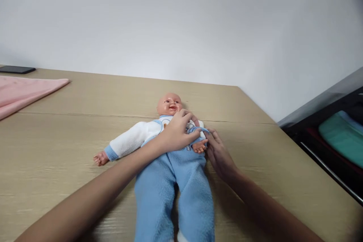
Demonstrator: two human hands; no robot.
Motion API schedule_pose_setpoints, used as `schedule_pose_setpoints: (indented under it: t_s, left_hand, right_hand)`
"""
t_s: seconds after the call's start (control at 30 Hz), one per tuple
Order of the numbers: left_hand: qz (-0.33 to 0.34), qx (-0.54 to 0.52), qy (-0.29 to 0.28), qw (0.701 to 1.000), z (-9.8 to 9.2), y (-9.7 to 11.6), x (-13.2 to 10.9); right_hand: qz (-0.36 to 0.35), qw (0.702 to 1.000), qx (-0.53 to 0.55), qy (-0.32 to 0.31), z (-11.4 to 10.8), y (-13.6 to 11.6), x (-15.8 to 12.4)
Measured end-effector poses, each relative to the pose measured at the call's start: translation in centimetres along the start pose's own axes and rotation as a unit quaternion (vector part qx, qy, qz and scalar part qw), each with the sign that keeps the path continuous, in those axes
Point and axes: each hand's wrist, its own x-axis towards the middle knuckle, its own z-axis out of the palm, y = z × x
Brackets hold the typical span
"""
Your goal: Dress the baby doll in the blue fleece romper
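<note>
A baby doll [171,104] lies on its back on the table, head away from me. It wears a white fleece top [129,140] with blue trim and blue fleece trousers [159,181]. The doll's arm at left is stretched out; the one at right is bent, its small hand [200,146] between my hands. My left hand [181,130] reaches over the chest, its fingers closed on the blue-edged fabric by the bent arm. From the right, my right hand [219,155] pinches the same trim near the cuff. Part of the bent sleeve is hidden by my fingers.
A pink cloth [25,92] lies on the wooden table [70,193] at the left. Behind it is a dark flat phone-like object [17,69]. A wall [127,26] borders the table's far side. Beyond the right edge, green fabric [343,136] sits on something dark.
</note>
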Motion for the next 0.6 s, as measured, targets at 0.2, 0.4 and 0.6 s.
schedule_pose_setpoints:
  t_s: [0.2,0.4,0.6]
  left_hand:
    - [-0.112,0.016,-0.02,0.993,-0.3,0.1,0.1]
    - [-0.123,0.027,-0.046,0.991,-0.8,0.0,0.4]
    - [-0.122,0.049,-0.01,0.991,-0.8,-0.7,0.7]
  right_hand:
    - [-0.045,0.997,-0.053,0.035,0.4,0.4,1.4]
    - [-0.054,0.989,-0.135,-0.01,-0.1,0.1,4.9]
    - [-0.042,0.984,-0.157,-0.074,0.6,0.5,8.2]
